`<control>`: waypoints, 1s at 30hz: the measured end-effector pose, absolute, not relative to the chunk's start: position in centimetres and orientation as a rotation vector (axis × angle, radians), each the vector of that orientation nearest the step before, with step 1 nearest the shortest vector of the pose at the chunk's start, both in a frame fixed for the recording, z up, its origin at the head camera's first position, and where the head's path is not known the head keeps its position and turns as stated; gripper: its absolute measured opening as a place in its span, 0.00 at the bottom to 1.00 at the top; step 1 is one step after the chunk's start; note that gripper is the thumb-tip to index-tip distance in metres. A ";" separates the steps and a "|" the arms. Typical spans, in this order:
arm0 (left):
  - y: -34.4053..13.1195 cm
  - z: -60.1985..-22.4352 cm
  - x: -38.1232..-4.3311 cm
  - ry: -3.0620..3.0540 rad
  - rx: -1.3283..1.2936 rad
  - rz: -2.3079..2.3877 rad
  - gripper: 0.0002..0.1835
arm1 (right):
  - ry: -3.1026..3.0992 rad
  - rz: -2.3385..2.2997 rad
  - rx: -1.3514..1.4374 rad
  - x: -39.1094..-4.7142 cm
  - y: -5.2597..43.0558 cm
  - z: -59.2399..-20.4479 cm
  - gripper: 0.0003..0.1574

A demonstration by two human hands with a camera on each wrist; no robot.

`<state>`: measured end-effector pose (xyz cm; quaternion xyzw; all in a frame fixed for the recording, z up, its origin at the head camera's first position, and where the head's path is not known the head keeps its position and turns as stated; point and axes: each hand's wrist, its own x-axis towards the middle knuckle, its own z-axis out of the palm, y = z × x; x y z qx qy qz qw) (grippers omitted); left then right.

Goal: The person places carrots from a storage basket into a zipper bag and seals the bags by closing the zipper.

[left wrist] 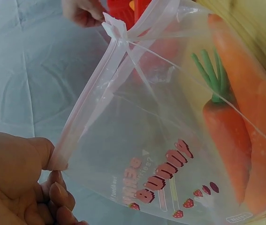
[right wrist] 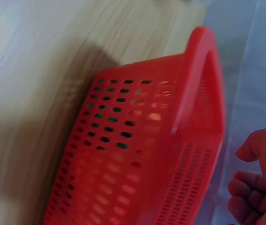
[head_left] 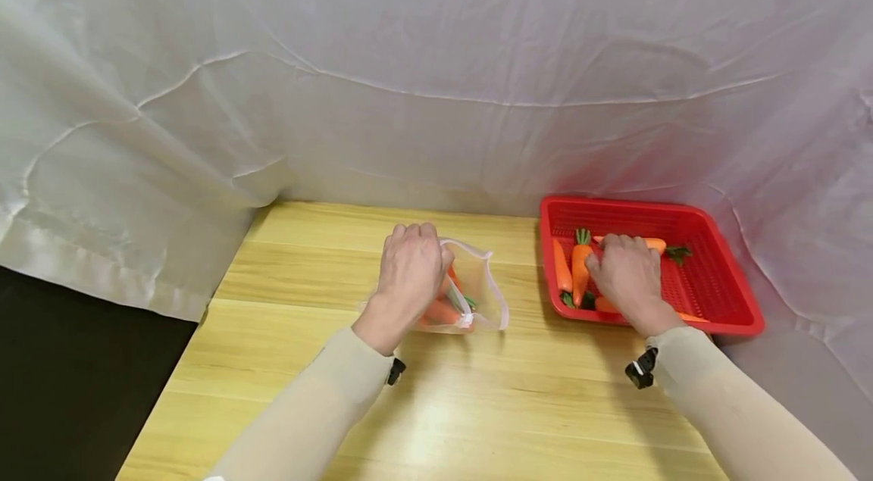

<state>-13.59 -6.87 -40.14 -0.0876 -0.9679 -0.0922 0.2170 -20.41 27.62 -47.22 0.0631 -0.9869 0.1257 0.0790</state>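
My left hand (head_left: 409, 269) pinches the rim of a clear plastic zip bag (head_left: 489, 295) between thumb and fingers. In the left wrist view, the bag's mouth gapes and pink "Bunny" lettering (left wrist: 163, 173) shows on its side. Inside lie carrots, among them a small one (left wrist: 229, 145) with a green top beside a longer one (left wrist: 250, 103). My right hand (head_left: 627, 276) hovers over a red plastic basket (head_left: 740, 299), close to an orange carrot (head_left: 580, 269). Seen from the right wrist, its thumb and loosely bent fingers (right wrist: 245, 187) stand apart, with nothing visible between them.
More carrots lie in the basket, one at its left wall (head_left: 561, 267) and another at the back (head_left: 656, 245). The wooden table (head_left: 286, 360) meets a pale hanging cloth (head_left: 423, 140) behind and at the right. A dark area (head_left: 82, 360) borders the left side.
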 end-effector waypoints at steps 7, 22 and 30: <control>-6.9 -40.2 -13.3 -2.681 -0.242 -0.261 0.12 | -2.953 0.295 0.117 -21.2 28.4 -49.3 0.22; -7.0 -40.4 -13.0 -2.651 -0.238 -0.266 0.14 | -2.917 0.118 0.270 -21.6 31.8 -49.5 0.21; -7.2 -40.3 -12.7 -2.660 -0.215 -0.266 0.14 | -2.791 -0.155 0.732 -23.7 33.8 -48.6 0.19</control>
